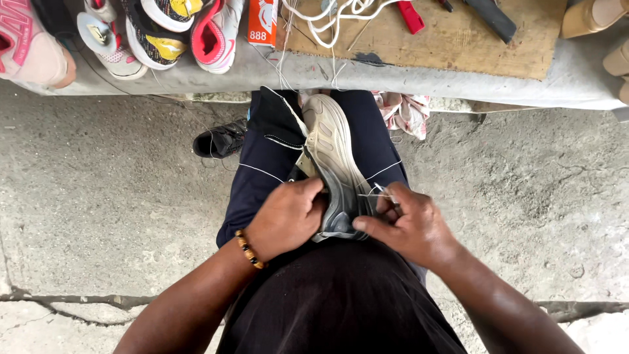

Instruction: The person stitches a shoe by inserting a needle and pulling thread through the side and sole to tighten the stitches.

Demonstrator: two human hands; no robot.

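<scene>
shoe: grey sneaker (331,160) sole-up across the person's lap, toe pointing away toward the surface, heel end between both hands
left hand: left hand (286,217) grip closed over the heel end on the left side, pinning the sneaker on the thigh; beaded bracelet (249,249) at the wrist
right hand: right hand (409,226) grip narrow, fingers pinched on white thread (380,194) at the sole edge; can't tell if there's a needle in the pinch
thread run: strands cross both trouser legs, one goes left over the thigh, one right
lap: dark trousers, black cloth (275,121) under the toe end
surface: grey ledge (419,82) ahead, wooden board (445,36) on it with white cord (327,23) and a red tool (411,16); sneakers lined up at left (157,33)
floor: cracked concrete, black shoe (221,139) by the left leg, patterned rag (406,111) under the ledge
risk: loose strands may snag or tangle on knees or bracelet on a pull
risk 2: sneaker may twist off the thigh if the left hold eases; a slipping pinch would slacken the stitch
</scene>
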